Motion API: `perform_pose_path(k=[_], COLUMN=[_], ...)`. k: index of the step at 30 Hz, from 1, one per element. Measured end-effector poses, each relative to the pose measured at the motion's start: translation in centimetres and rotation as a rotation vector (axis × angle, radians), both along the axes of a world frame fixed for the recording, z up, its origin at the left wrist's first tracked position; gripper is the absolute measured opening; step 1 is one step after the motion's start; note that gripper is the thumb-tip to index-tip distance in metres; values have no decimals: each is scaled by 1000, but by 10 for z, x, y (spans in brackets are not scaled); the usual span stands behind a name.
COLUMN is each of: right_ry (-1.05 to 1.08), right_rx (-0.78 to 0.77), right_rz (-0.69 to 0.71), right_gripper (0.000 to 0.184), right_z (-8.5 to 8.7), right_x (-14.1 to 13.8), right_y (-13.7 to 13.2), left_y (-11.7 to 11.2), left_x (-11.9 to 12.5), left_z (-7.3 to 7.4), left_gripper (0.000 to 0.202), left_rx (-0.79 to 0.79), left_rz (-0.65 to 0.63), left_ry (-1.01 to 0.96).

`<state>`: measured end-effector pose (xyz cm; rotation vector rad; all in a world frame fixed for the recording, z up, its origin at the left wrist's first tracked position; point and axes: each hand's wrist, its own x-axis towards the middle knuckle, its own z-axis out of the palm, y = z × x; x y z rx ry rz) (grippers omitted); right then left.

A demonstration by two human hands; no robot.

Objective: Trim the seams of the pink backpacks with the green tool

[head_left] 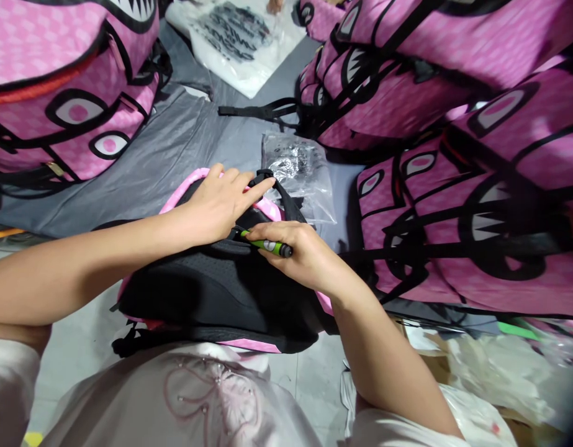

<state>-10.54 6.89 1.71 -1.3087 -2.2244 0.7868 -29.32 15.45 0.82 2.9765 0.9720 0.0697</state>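
Observation:
A pink and black backpack (188, 298) lies in front of me, its black padded back facing up. My left hand (223, 202) rests across its upper edge. The fingers curl over the pink trim and one digit stretches toward a black buckle and strap (266, 176). My right hand (298, 248) is closed around a slim green pen-like tool (272, 246) with a black end. That tool's tip points left into the black fabric just below my left hand, where the contact is hidden. Both hands are close together at the top of the bag.
A clear plastic bag (298, 167) lies just beyond the backpack on the grey cloth (188, 133). Pink eyed backpacks stand at the left (72, 93) and are piled at the right (454, 211), with loose black straps. A white printed bag (242, 37) lies at the back.

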Motion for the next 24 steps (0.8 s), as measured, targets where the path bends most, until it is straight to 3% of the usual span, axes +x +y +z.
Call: perform_pose_path(k=[10,16,24], right_ry=[12,-155,-124], right_rx=[-39,31,123], right_rz=[-124,-231,-420], right_gripper=[29,20,12], right_z=[1,6,-8], right_x=[-12,-20,-30], right_y=[-5,-9,-19], left_y=[-1,-1,-2], left_x=[0,0,-1], left_z=[0,1,3], left_gripper=[79,80,80], left_rx=[0,-11,3], left_rz=[5,15,18], left_ry=[4,-3,13])
